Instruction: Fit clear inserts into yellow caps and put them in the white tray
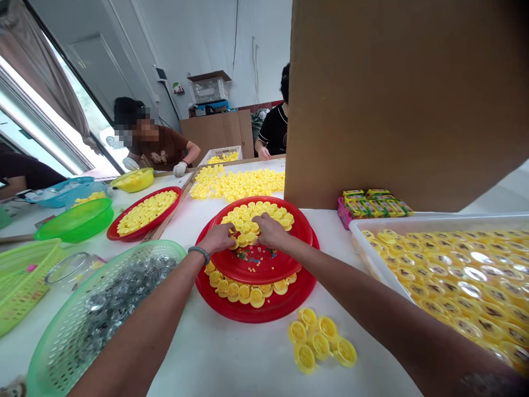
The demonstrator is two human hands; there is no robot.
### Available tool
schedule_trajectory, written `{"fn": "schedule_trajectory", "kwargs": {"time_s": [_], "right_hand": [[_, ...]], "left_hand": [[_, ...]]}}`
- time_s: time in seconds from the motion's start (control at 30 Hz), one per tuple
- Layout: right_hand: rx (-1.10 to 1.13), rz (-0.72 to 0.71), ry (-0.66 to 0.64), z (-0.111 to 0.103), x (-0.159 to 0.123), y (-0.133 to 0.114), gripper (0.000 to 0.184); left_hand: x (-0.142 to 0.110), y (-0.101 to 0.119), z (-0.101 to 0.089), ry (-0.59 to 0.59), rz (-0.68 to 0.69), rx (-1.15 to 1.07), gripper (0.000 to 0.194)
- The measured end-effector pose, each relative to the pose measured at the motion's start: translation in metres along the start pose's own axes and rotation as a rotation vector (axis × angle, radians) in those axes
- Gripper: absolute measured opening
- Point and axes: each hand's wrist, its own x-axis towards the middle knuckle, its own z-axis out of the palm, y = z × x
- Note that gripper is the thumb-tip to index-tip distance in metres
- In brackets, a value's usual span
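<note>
We've got open worktop (210, 353) in front of the red trays (231, 270), between the mint basket (53, 336) and the loose yellow pieces (320, 346). Right-hand lane to the white bin (372, 256): our right forearm (351, 281) spans it. Tall cardboard panel (392, 110) blocks us behind that lane.

no legible text anywhere
</note>
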Motion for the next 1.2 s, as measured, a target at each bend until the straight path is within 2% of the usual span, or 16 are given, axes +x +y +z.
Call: {"fn": "schedule_trajectory", "kwargs": {"time_s": [0.07,0.37,0.47,0.57,0.73,0.9,1.07,1.2], "right_hand": [[-0.015,-0.017,-0.016,-0.002,0.004,0.002,0.07],[-0.009,-0.121,-0.136,-0.003,0.007,0.007,0.059],[-0.007,-0.118,-0.102,-0.006,0.007,0.008,0.061],[-0.065,-0.136,-0.063,-0.004,0.006,0.004,0.068],[-0.155,-0.164,-0.095,0.005,0.002,-0.007,0.058],[-0.125,-0.156,-0.117,0.005,-0.003,-0.012,0.072],[-0.046,-0.206,-0.128,0.009,-0.006,-0.01,0.048],[-0.006,-0.189,-0.064,0.01,-0.012,-0.004,0.037]], "left_hand": [[0.001,0.001,0.001,0.007,-0.003,-0.022,0.042],[-0.005,0.004,0.001,-0.028,0.001,-0.041,0.06],[-0.005,0.009,0.001,-0.005,0.03,0.01,0.066],[-0.002,0.015,0.006,0.018,0.067,0.065,0.058],[-0.001,0.016,0.016,0.016,0.118,0.078,0.036],[-0.008,0.014,0.019,0.025,0.158,0.062,0.036],[-0.013,0.017,0.022,0.06,0.173,0.038,0.029],[-0.016,0.015,0.02,0.141,0.126,0.043,0.031]]}}
